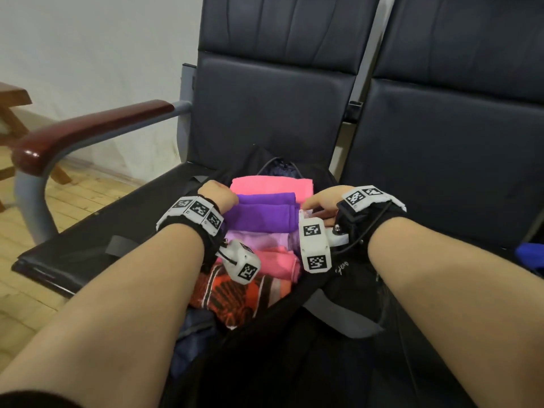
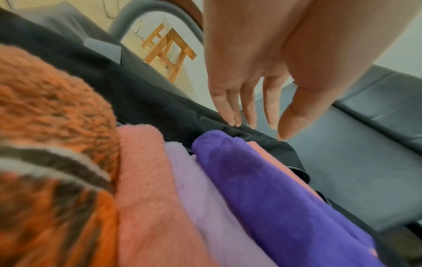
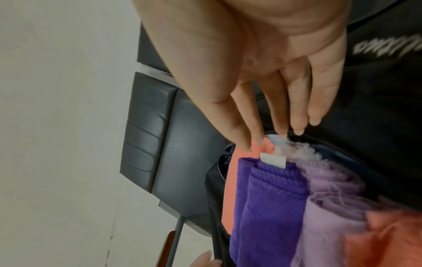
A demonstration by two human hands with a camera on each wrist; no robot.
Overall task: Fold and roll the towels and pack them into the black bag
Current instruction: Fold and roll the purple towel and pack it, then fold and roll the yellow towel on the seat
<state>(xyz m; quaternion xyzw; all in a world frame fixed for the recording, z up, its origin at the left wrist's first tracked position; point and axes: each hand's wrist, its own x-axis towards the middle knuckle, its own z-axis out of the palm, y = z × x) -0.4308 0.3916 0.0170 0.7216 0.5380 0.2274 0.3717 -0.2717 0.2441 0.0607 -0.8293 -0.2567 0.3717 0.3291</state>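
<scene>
Reaching into black bag (image 1: 347, 290) | both hands released | fingertips hidden from head view

Sitting against a plain white wall (image 1: 97, 54): two dark padded seats (image 1: 265, 107) joined in a row, a reddish wooden armrest (image 1: 88, 128) on grey tubing, pale wooden flooring (image 1: 88, 192), a wooden stool (image 2: 169, 52) beyond.

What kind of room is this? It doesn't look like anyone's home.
Probably a waiting room or lobby. The black bag of rolled towels sits on a row of joined dark padded seats with a metal frame and a wooden-topped armrest, against a bare wall over wood flooring.
</scene>
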